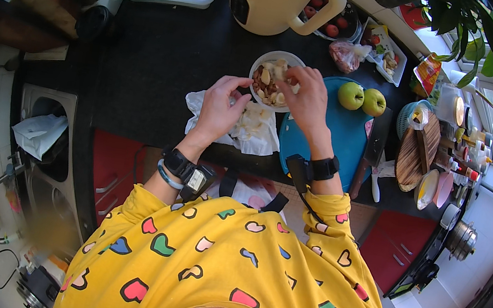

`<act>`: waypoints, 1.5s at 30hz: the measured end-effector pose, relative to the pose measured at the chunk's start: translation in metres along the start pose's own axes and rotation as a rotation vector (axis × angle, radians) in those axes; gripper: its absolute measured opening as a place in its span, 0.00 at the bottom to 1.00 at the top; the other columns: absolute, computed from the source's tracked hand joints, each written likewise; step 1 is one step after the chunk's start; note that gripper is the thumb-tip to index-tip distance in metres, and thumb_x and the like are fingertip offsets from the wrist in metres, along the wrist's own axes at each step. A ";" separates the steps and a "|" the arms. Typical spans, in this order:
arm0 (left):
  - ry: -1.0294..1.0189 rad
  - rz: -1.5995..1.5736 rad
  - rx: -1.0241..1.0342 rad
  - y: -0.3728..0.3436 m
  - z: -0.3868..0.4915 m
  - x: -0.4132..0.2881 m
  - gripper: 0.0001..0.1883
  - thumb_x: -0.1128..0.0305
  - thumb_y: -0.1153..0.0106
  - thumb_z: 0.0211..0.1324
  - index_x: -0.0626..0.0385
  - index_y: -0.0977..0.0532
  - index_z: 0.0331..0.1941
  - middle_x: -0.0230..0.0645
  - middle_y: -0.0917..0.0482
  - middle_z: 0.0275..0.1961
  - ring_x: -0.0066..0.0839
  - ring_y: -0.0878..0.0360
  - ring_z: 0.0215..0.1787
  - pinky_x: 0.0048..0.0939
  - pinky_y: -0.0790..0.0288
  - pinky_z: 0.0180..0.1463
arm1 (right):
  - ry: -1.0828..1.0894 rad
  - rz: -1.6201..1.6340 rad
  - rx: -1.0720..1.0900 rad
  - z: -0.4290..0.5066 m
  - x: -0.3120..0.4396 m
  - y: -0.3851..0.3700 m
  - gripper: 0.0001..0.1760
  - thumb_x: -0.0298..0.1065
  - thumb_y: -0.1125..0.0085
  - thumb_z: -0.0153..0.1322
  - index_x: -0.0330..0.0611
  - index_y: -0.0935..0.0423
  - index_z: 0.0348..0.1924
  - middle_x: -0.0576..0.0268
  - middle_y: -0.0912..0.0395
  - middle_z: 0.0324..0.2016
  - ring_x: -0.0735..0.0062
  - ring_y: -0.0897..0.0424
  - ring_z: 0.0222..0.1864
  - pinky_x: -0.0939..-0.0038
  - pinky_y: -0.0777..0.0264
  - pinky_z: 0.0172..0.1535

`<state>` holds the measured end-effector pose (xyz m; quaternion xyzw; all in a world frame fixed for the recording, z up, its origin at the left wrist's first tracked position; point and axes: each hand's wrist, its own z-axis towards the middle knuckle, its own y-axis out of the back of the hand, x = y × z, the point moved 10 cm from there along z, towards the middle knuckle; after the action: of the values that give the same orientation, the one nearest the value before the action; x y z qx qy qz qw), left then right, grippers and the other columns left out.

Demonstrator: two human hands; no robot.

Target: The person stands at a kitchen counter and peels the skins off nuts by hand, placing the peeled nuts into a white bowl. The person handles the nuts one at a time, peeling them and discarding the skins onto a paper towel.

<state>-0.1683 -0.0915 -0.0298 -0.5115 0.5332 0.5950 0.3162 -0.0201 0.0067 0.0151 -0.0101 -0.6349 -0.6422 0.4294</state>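
A round white bowl (260, 98) holds peeled garlic cloves and reddish-brown pieces that look like peanuts. Over its right side is my right hand (306, 97), fingers bent down at the contents; whether they pinch a piece is hidden. My left hand (222, 108) is at the bowl's lower left, index fingertip near the rim, thumb and fingers curved apart; a small pale bit shows between them. Below the bowl lies a crumpled white paper or cloth (260, 139) with pale skins or scraps on it, partly behind my left hand.
Right of the bowl, a blue cutting board (339, 134) bears two green apples (362, 99), with a cleaver (375, 141) at its right edge. A cream electric appliance (268, 1) stands behind. A bagged piece of meat (346, 57) lies behind the board. The sink (53, 101) is at left.
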 end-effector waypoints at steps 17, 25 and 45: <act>-0.033 0.665 -0.231 0.061 0.026 -0.002 0.22 0.68 0.35 0.57 0.59 0.23 0.56 0.41 0.16 0.45 0.34 0.18 0.41 0.29 0.24 0.43 | -0.077 -0.290 0.219 -0.005 -0.005 0.002 0.24 0.36 0.27 0.57 0.47 0.17 0.47 0.61 0.17 0.41 0.58 0.21 0.45 0.61 0.24 0.47; -0.168 0.259 -0.162 0.025 0.013 -0.024 0.19 0.74 0.37 0.55 0.58 0.22 0.53 0.41 0.20 0.51 0.41 0.22 0.47 0.38 0.26 0.52 | -0.045 -0.498 0.268 -0.005 -0.013 -0.039 0.21 0.35 0.27 0.54 0.48 0.17 0.41 0.58 0.17 0.39 0.57 0.21 0.41 0.60 0.22 0.41; -0.226 0.309 0.024 -0.016 0.006 -0.029 0.12 0.72 0.38 0.57 0.59 0.18 0.45 0.37 0.21 0.49 0.36 0.20 0.44 0.32 0.25 0.45 | -0.887 1.350 -0.034 -0.044 -0.084 -0.022 0.15 0.35 0.37 0.73 0.36 0.22 0.49 0.71 0.25 0.28 0.89 0.36 0.23 0.85 0.40 0.25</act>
<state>-0.1472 -0.0775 -0.0075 -0.3498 0.5736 0.6837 0.2850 0.0438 0.0116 -0.0581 -0.6519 -0.5931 -0.1901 0.4326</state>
